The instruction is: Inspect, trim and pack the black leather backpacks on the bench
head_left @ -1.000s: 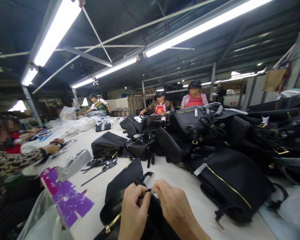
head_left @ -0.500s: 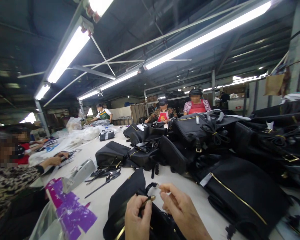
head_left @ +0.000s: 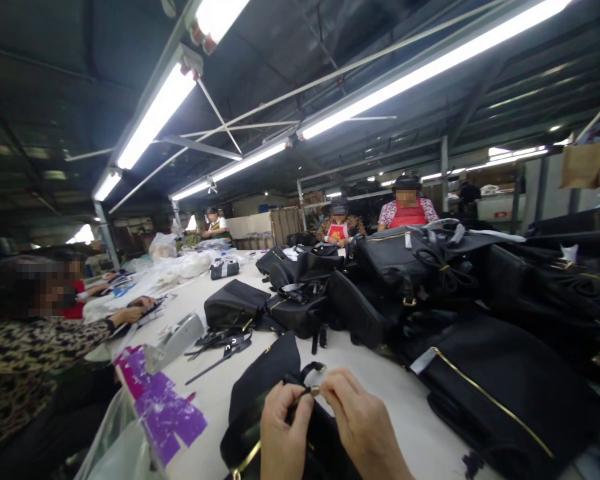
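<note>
A black bag [head_left: 265, 387] with gold zipper trim lies on the white table [head_left: 380, 393] right in front of me. My left hand [head_left: 283, 433] is closed around a thin dark strap or zipper pull with a small gold metal end [head_left: 314, 391]. My right hand [head_left: 365, 427] pinches that same gold end with thumb and forefinger. The two hands touch at the fingertips above the bag.
A big heap of black bags [head_left: 455, 300] fills the table's right side. Loose black straps [head_left: 225, 343], a grey tape dispenser [head_left: 175, 340] and purple paper [head_left: 163, 407] lie to the left. A person in a patterned sleeve [head_left: 35, 360] sits at the left; several workers stand farther back.
My right hand, apart from the gold end half a second ago, has come back onto it and pinches it. The view has shifted slightly to the left.
</note>
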### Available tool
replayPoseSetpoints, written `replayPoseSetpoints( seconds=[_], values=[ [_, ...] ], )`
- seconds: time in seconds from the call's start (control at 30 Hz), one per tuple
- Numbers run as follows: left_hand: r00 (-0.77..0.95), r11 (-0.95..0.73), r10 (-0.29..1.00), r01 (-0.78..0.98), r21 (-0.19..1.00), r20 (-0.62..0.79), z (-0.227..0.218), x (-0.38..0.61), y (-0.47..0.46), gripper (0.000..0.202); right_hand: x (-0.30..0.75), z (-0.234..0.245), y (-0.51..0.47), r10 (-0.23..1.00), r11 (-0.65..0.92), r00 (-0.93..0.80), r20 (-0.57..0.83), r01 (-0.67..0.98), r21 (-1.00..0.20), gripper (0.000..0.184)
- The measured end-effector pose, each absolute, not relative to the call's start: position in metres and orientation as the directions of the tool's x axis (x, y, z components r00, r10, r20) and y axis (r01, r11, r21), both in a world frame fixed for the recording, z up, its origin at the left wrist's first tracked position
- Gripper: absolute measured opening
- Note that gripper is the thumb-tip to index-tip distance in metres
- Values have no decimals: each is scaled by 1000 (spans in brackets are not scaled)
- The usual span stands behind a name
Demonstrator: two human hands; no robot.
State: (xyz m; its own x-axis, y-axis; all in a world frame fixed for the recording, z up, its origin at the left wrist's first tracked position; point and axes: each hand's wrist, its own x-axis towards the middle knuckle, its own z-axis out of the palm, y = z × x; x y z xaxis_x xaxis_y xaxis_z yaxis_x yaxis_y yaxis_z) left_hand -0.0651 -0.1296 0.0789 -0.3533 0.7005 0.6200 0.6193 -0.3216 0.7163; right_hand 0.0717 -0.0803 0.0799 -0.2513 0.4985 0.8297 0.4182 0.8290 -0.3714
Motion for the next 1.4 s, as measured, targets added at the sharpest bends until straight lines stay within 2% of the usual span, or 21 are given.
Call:
replayPoseSetpoints(
  seconds=[0.17, 0.3, 0.4, 0.47, 0.57, 0.73, 0.8, 1.0, 1.07, 1.17, 1.23, 1.3, 1.4],
  values=[
    [-368, -304, 735, 572, 762, 570, 87, -66, -133, 35, 79, 82, -75, 642, 737, -212, 737, 438, -515, 31],
    [-317, -292, 782, 574, 765, 537, 87, -70, -133, 28, 81, 94, -83, 725, 689, -211, 656, 207, -695, 27],
    [-303, -294, 793, 570, 767, 529, 87, -71, -133, 24, 78, 101, -91, 717, 682, -284, 637, 96, -725, 20],
    [-293, -296, 799, 568, 768, 524, 87, -72, -133, 24, 75, 101, -94, 709, 691, -273, 650, 86, -718, 16],
    [-276, -294, 811, 571, 767, 516, 86, -73, -135, 23, 73, 97, -93, 689, 723, -231, 687, 147, -675, 20],
    [-299, -291, 801, 563, 773, 519, 86, -72, -135, 24, 70, 88, -89, 520, 815, -237, 820, 424, -395, 30],
    [-305, -283, 813, 538, 794, 496, 90, -71, -135, 27, 68, 86, -88, 487, 812, -230, 842, 474, -340, 30],
    [-341, -249, 831, 479, 842, 439, 99, -66, -136, 30, 61, 92, -100, 411, 869, -271, 870, 405, -284, 29],
    [-362, -252, 801, 518, 818, 476, 97, -64, -136, 27, 60, 95, -104, 445, 870, -286, 848, 361, -335, 29],
    [-370, -249, 790, 534, 808, 488, 93, -63, -137, 27, 66, 98, -104, 665, 745, -281, 692, 310, -591, 32],
    [-376, -244, 802, 502, 830, 464, 92, -64, -137, 30, 75, 102, -100, 747, 662, -320, 583, 274, -698, 38],
    [-387, -242, 810, 464, 852, 440, 92, -65, -137, 34, 84, 106, -95, 733, 662, -385, 561, 216, -717, 39],
    [-388, -248, 822, 413, 876, 416, 94, -66, -137, 38, 95, 111, -90, 692, 691, -406, 597, 134, -710, 28]
  ],
)
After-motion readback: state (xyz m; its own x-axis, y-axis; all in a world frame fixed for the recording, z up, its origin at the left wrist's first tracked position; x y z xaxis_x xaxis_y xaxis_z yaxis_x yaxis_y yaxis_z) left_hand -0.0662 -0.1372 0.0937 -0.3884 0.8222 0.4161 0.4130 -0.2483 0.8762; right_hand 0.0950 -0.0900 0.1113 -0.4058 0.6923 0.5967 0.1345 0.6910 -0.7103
